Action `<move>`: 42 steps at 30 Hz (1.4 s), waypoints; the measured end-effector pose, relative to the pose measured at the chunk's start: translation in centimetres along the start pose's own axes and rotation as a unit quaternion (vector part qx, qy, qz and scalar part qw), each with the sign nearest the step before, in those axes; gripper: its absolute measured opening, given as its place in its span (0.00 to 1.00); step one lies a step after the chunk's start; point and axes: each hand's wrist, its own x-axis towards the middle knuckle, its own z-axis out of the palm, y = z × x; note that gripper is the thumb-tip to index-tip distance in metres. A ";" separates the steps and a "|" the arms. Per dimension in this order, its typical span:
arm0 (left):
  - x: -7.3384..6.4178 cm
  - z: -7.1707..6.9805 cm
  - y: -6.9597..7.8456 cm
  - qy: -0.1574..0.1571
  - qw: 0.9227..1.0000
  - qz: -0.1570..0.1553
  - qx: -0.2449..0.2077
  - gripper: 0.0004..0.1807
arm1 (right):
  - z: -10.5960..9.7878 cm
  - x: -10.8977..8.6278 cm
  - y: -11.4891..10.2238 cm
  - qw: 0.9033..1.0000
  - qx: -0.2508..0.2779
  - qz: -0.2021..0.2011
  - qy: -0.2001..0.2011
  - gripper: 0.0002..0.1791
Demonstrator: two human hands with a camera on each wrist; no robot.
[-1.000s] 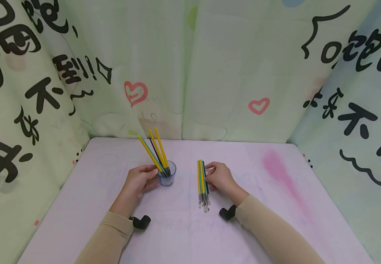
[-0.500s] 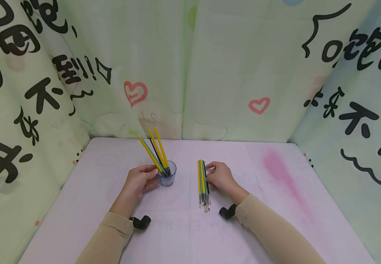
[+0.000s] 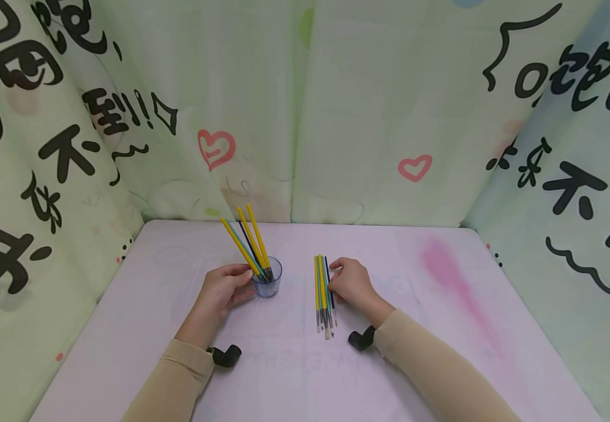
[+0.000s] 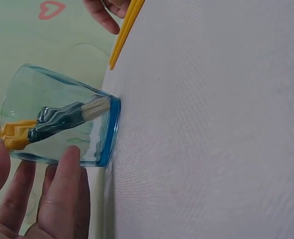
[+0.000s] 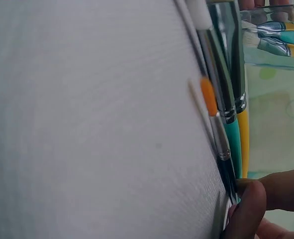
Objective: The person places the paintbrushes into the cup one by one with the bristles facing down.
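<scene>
A clear bluish glass (image 3: 268, 286) stands on the left-centre of the table, with several paintbrushes (image 3: 254, 243), bristles down, leaning in it. My left hand (image 3: 226, 287) holds the glass from its left side, thumb near the rim and fingers along the wall. Right of the glass lies a row of paintbrushes (image 3: 322, 287) with yellow, teal and dark handles, bristles toward me. At the right edge of that row, my right hand (image 3: 352, 284) pinches a dark-handled paintbrush (image 5: 225, 169) between thumb and finger. That brush has orange bristles, close over the table in the right wrist view.
A pale pinkish table (image 3: 284, 363) with a pink stain (image 3: 450, 269) at the right lies under everything. Light green curtains (image 3: 368, 117) with black writing and hearts enclose its back and sides. Each wrist wears a black camera mount (image 3: 227, 355).
My right hand shifts slightly left and the lying brushes nudge left with it, the dark one now showing more apart. The left hand and glass stay in place.
</scene>
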 end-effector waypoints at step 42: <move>0.1 0.0 -0.3 0.002 1.000 0.007 0.002 0.20 | -0.9 1.1 -1.3 0.997 -0.019 0.061 -0.036 0.30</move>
